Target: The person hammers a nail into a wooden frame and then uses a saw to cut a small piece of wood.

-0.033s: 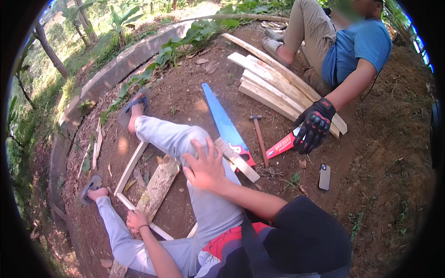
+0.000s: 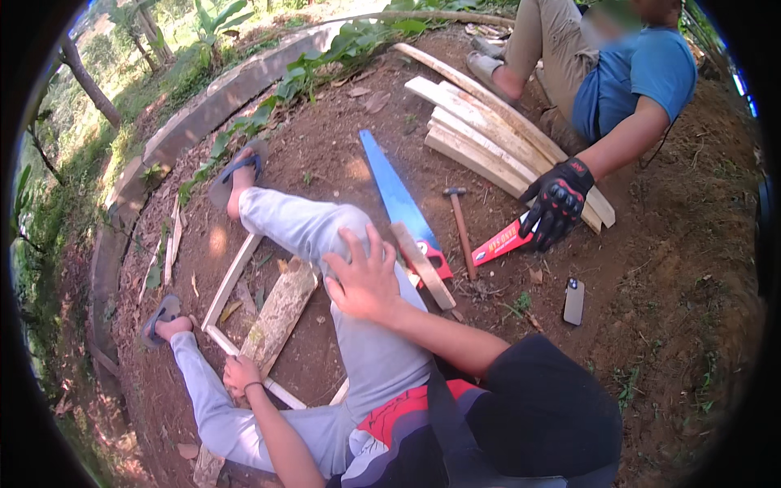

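Observation:
My left hand [image 2: 241, 376] is closed around a thin wooden strip [image 2: 285, 397] low at the left, beside my bent leg. This strip meets another pale strip [image 2: 230, 281] at a corner near my left foot. A rough, bark-marked plank [image 2: 281, 319] lies across them on the soil. My right hand [image 2: 364, 276] rests on my right knee with its fingers spread, holding nothing. Just right of that knee is a short wooden piece [image 2: 423, 267], overlapping the handle end of a blue-bladed handsaw [image 2: 392, 195].
A hammer [image 2: 461, 232] lies right of the saw. A co-worker's black-gloved hand [image 2: 557, 203] is over a red saw sleeve [image 2: 498, 242], near stacked boards [image 2: 480, 146]. A phone [image 2: 573, 302] lies on the soil at right. A concrete curb [image 2: 187, 122] curves along the left.
The view has shifted slightly, so the ground items sit a little higher and farther right. Both my hands keep their places on the strip and the knee.

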Motion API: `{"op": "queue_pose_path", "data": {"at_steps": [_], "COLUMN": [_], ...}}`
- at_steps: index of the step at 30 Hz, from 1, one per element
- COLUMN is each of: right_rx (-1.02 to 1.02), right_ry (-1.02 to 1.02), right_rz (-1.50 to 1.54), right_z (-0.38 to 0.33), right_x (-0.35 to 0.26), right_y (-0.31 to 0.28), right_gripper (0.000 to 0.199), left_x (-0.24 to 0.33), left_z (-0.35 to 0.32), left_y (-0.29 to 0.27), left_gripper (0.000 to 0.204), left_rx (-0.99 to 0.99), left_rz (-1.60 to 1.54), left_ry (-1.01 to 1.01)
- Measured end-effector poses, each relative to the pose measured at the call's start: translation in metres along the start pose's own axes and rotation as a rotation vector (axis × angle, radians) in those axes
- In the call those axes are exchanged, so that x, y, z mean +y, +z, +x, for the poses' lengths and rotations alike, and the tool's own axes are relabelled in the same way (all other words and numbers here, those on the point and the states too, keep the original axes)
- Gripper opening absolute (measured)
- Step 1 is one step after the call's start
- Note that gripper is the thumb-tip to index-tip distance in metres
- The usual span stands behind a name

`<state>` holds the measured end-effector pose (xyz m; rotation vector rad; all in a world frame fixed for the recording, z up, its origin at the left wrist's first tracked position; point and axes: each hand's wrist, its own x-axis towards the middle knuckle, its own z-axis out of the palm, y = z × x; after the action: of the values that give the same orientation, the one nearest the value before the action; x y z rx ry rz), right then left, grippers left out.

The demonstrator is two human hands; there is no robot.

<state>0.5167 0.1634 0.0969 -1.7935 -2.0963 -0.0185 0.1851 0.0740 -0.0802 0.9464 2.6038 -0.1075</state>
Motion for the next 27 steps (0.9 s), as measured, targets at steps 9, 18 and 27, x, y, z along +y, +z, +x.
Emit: {"op": "queue_pose_path", "data": {"at_steps": [9, 18, 27], "right_rx": [0.114, -0.446, 0.077], "right_ry": [0.554, 0.847, 0.443], "right_rz": [0.387, 0.155, 1.143], "right_z": [-0.008, -0.071, 0.025], "right_x": [0.096, 0.174, 0.074], "right_y": [0.036, 0.031, -0.077], "right_gripper": [0.043, 0.057, 0.03], "left_x": [-0.031, -0.009, -0.004], "left_z": [0.023, 0.009, -0.019], "left_y": [0.007, 0.004, -0.043], "left_gripper": [0.046, 0.047, 0.049], "left_rx": [0.06, 0.004, -0.156], "left_rz": [-0.068, -0.07, -0.714], "left_ry": [0.082, 0.067, 0.249]}}
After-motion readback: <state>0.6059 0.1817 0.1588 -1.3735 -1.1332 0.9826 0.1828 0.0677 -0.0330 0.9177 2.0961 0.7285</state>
